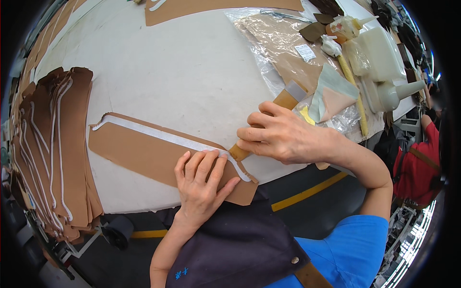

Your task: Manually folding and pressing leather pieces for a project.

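Observation:
A brown leather-like panel [139, 146] lies slantwise near the table's front edge, with a white strip [158, 134] along its far edge. My left hand [199, 185] rests on the panel, fingers stretched out and pressing down over part of the strip. My right hand [283, 134] is closed around a flat amber-brown tool [287, 98] with a grey upper end. The tool's lower end touches the panel's far edge by the strip, just right of my left fingertips. My right fingers hide the tool's middle.
Stacked brown panels [72, 139] with white strips overhang the table's left side. Another brown panel [216, 10] lies at the far edge. Plastic-wrapped brown material [283, 45], a pale green sheet [331, 91] and several plastic bottles [382, 53] crowd the right. A person in red [418, 168] is beyond.

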Tool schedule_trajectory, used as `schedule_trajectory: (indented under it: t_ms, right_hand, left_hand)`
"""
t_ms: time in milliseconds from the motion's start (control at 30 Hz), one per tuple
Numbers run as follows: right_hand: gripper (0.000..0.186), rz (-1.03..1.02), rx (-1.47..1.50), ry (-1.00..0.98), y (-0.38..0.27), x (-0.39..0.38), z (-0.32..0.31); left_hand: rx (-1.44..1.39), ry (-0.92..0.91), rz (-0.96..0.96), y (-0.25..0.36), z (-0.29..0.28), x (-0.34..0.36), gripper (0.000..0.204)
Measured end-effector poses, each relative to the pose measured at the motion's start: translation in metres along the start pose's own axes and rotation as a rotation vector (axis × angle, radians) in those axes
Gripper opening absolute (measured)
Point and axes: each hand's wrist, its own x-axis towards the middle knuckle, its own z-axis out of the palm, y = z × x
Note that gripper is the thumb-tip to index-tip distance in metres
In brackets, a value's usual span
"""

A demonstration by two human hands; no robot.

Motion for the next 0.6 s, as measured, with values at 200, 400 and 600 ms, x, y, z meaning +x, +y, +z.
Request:
schedule_trajectory:
  t_ms: [200,400,600]
  right_hand:
    - [0.014,-0.051,0.069,0.027,0.011,0.011,0.004]
    - [0.013,-0.096,0.092,0.063,0.021,0.022,0.009]
    - [0.011,-0.112,0.103,0.039,0.026,0.037,0.012]
  left_hand:
    - [0.018,-0.014,-0.021,0.001,-0.001,-0.003,0.059]
    - [0.120,0.039,-0.053,0.002,-0.003,0.000,0.049]
    - [0.040,0.016,-0.099,-0.008,-0.005,-0.005,0.048]
